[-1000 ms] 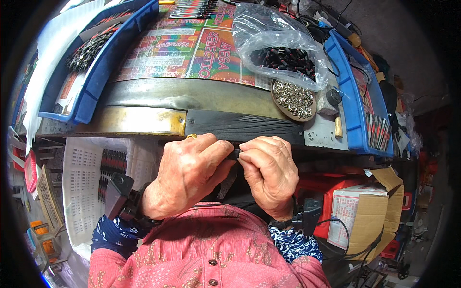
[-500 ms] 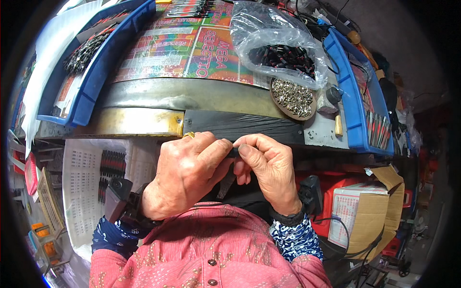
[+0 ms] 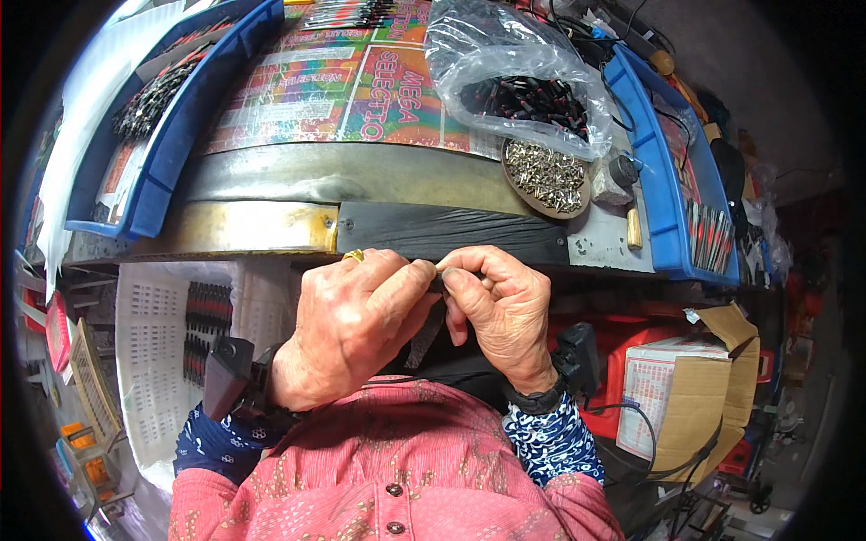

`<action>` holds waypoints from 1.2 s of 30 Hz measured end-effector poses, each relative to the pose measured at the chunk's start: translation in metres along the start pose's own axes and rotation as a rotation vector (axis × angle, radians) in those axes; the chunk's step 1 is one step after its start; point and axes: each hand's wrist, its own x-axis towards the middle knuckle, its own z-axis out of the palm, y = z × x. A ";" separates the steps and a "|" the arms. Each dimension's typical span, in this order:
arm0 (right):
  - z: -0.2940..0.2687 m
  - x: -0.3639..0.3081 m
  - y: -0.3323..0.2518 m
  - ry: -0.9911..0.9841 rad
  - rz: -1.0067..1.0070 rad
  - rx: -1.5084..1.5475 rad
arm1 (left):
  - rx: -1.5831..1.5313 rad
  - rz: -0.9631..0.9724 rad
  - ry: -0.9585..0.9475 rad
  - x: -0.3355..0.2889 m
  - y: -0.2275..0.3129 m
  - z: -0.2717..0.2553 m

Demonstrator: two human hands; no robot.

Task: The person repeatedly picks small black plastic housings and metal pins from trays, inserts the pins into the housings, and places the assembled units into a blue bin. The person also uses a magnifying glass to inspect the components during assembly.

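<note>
Just in front of the workbench's near edge, my two hands meet at the fingertips. My left hand (image 3: 347,316), with a yellow ring, is closed on a small black part (image 3: 437,285). Thumb and forefinger of my right hand (image 3: 505,311) are pinched at the same spot, on the part's right end. Fingers cover most of it, so its exact kind cannot be made out. Beyond the right hand, a round dish (image 3: 516,187) holds small shiny metal tips (image 3: 547,173). Behind it lies a clear plastic bag (image 3: 478,45) with many short black pieces (image 3: 528,104).
Blue trays stand on the bench at left (image 3: 165,180) and right (image 3: 651,167), with slim dark pens in them. Below left is a white perforated basket (image 3: 144,361) with more black-and-red pens (image 3: 209,307). An open cardboard box (image 3: 708,406) sits below right.
The right fingers have shifted slightly and curled closer around the small black part, which shows less. The left hand keeps its grip. The whole view has shifted a little.
</note>
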 end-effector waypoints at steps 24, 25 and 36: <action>0.005 -0.001 -0.005 0.065 0.035 0.007 | -0.024 -0.007 0.044 0.005 -0.001 0.004; 0.005 0.000 -0.004 0.062 0.020 0.021 | -0.033 -0.004 0.064 0.006 -0.002 0.005; -0.006 0.009 -0.005 -0.061 0.114 0.066 | -0.049 -0.051 0.008 0.007 -0.006 0.002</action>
